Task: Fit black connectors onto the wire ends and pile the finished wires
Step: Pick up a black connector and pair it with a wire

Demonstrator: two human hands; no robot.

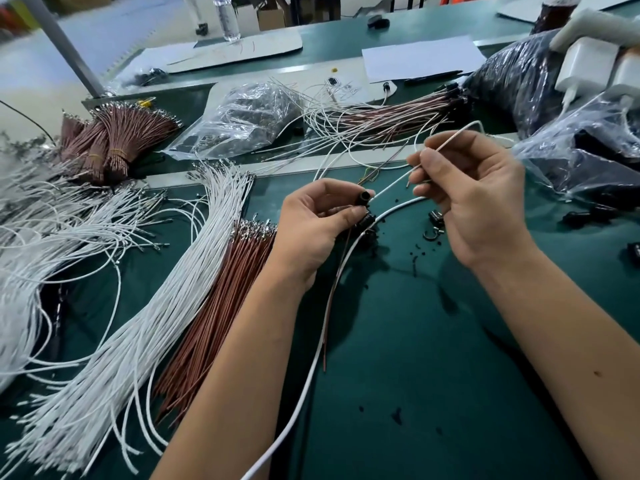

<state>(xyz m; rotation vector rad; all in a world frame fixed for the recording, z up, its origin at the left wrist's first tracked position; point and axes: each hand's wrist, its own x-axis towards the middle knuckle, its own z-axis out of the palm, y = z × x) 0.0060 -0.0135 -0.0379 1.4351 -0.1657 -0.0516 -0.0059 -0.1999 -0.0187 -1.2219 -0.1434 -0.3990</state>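
Nearest: both forearms reach in over the green mat (415,341). A thick white cable (304,375) runs from the bottom edge up btwn the arms twd the hands; a thin brown wire (327,306) hangs beside it from the L hand.

L hand (311,230) grips a black connector (363,197) btwn thumb and forefinger, fingers curled round it, open end facing R. More black parts sit just under those fingers; can't tell if held or lying on the mat.

R hand (474,188) pinches a thin white wire (391,187) btwn thumb and fingertips, fingers curled. Wire's near end points at the connector, right at its mouth; can't tell if it's in. The far part loops up over the R hand.

Loose black connectors and bits (434,225) lie on the mat below the R hand.

Left side: fan of white wires (138,306) w/ metal terminals, and a brown wire bundle (214,296) just beside it, close to the L forearm.

Further back: tied brown bundles (114,140), a clear bag (242,116) of small parts, and the finished pile (388,119), white and brown wires w/ black connectors at the far R end. Dark plastic bags (554,98) at R. White sheets (419,58) and a water bottle (227,19) at the far edge.
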